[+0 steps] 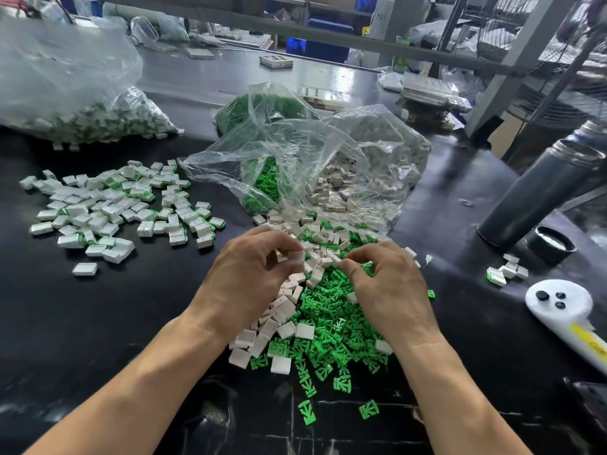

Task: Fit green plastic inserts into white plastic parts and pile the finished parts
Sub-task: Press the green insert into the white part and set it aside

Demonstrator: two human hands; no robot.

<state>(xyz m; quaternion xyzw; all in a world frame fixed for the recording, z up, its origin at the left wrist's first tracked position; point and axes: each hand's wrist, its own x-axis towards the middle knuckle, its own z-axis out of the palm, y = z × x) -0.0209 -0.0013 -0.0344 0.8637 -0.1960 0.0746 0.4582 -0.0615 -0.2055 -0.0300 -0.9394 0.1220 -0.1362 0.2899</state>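
Surface, black and glossy, is strewn mid-way with green inserts and white parts; finished parts are piled leftward. One white part is grasped in the left grip; the right grip is curled, contents unclear. Shelving is seen behind.

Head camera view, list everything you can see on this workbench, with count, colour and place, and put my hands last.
table: one, black, under everything
finished parts: many, white with green, loose pile at left
big bag: one, clear, far left, holds finished parts
open bag: one, clear, centre, spilling green and white pieces
green bag: one, clear, behind the open bag, full of green pieces
white parts: many, white, heap at centre
green inserts: many, green, heap at centre right
flask: one, grey, right
lid: one, black, beside the flask
left hand: pinches a white part
right hand: fingers curled over the heap; what they hold is hidden
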